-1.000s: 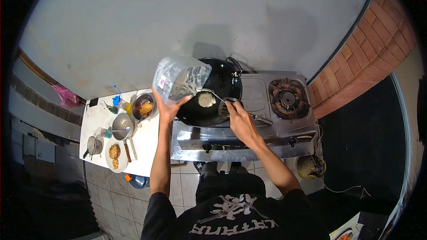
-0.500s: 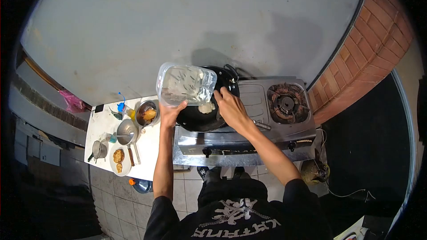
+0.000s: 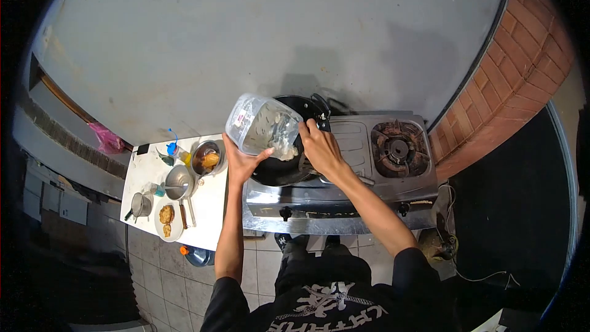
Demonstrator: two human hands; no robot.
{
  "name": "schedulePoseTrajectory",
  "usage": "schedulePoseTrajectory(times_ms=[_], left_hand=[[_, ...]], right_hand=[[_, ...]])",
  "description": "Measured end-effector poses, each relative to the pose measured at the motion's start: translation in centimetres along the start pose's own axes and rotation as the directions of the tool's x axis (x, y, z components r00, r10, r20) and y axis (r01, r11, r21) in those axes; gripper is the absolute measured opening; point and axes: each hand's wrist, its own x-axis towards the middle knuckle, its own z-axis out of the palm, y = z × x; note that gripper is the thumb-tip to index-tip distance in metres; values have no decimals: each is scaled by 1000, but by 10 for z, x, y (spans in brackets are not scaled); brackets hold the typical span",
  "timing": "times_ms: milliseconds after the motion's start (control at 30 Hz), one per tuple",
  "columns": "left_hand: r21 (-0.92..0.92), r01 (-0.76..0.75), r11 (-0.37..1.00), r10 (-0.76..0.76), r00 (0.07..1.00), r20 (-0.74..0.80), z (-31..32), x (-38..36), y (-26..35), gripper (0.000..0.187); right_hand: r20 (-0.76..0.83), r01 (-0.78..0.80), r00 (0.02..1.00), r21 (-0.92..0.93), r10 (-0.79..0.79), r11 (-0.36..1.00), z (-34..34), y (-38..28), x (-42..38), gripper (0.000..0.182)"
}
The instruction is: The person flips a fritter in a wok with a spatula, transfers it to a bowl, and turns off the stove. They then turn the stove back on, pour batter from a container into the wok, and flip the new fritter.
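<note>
A clear plastic container [image 3: 251, 124] is tipped toward the right over a black wok [image 3: 279, 175], with my left hand [image 3: 244, 161] gripping its near left side. Pale, thick batter [image 3: 284, 147] with dark flecks lies inside it and gathers at the low edge above the wok. My right hand [image 3: 322, 152] has its fingers curled at the container's right rim, close to the batter; I cannot tell what they hold. The wok sits on the left side of a steel gas stove [image 3: 350, 138], partly hidden by the container and both hands.
A bare burner [image 3: 398, 149] is at the stove's right. On the white table [image 3: 209, 215] at left stand a steel bowl of fried food [image 3: 209, 158], a saucepan [image 3: 179, 181], a strainer [image 3: 141, 205] and a plate [image 3: 176, 232] of fried pieces. A grey wall [image 3: 369, 37] rises behind.
The container has tipped further, its low end dropping toward the wok, and the batter has slid to that end. My right hand stays by the rim; the view has shifted slightly.
</note>
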Motion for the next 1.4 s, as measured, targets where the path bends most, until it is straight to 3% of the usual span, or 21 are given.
schedulePoseTrajectory(times_ms=[100,333,467,500,600,667,733,800,900,1000,1100,1167,1333,1400], left_hand=[[123,-58,991,60,998,-12,-3,-4,-3,99],[105,-32,994,41,996,-83,-16,-13,-4,105],[121,-2,993,17,992,-125,-21,-20,-2,108],[164,-12,986,35,990,-140,-21,-20,-1,107],[127,-27,992,43,991,-127,-22,-21,2,109],[144,-21,989,41,990,-133,-19,-28,-6,110],[162,-25,987,47,989,-138,-16,-30,-7,111],[27,-39,999,42,989,-142,-12,-30,-3,111],[-16,-47,999,44,987,-153,-14,-27,5,110],[52,-21,998,29,987,-157,-19,-25,3,107],[11,-32,999,33,989,-144,-19,-26,-1,107],[47,-43,998,49,991,-122,-15,-27,-5,108],[26,-49,998,52,992,-112,-4,-33,1,110],[133,-81,988,97,988,-122,-5,-32,-2,109]], right_hand=[[68,64,996,-54,-60,996,9,-2,3,37],[156,229,961,7,-227,973,8,-27,-38,41],[204,157,965,44,-163,987,-9,-22,-48,41],[212,62,974,92,-81,994,-8,-19,-50,46],[153,34,987,105,-50,994,-15,-17,-43,49],[115,39,992,135,-54,990,-12,-14,-34,51],[51,156,985,140,-164,978,-4,-8,-26,42],[100,114,986,157,-130,981,3,-3,-29,42],[119,171,975,120,-185,978,5,1,-47,44],[179,131,972,114,-150,985,-2,5,-67,46],[155,99,980,169,-125,981,-11,6,-70,51],[55,94,993,188,-106,978,-15,6,-63,55],[119,-7,993,212,-19,977,3,12,-57,57],[160,-53,987,229,16,972,10,8,-64,54]])
